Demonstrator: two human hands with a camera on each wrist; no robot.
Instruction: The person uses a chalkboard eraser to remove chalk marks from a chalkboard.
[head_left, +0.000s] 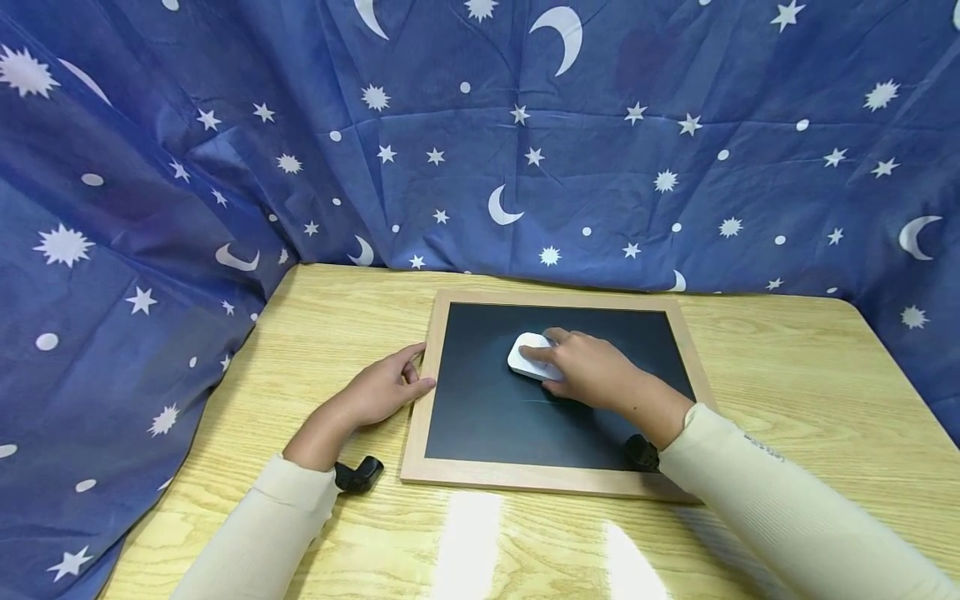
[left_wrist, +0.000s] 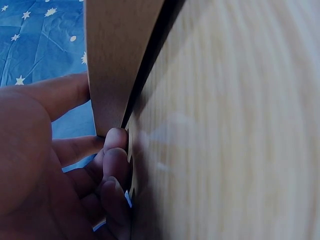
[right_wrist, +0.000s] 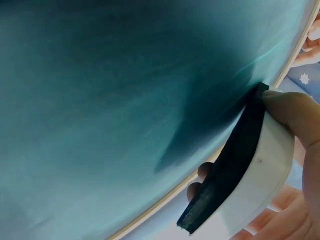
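A chalkboard (head_left: 480,417) in a pale wooden frame lies flat on the table. My right hand (head_left: 596,371) grips a white board eraser (head_left: 528,342) over the upper middle of its dark surface. Dark felt lines the eraser's underside, as the right wrist view shows; I cannot tell how much of it touches the board. Against the frame's left side, my left hand (head_left: 382,387) holds the edge between thumb and fingers. Seen from the left wrist, its fingertips (left_wrist: 116,137) are curled low by the frame (left_wrist: 112,60), near the tabletop. A faint pale line (right_wrist: 265,54) marks the board.
The light wood-grain table (head_left: 352,325) extends on both sides of the board. A blue curtain (head_left: 450,150) with white moons and stars hangs behind and to the left. Black wrist devices (head_left: 360,475) sit by both cuffs. Bright light patches lie along the front.
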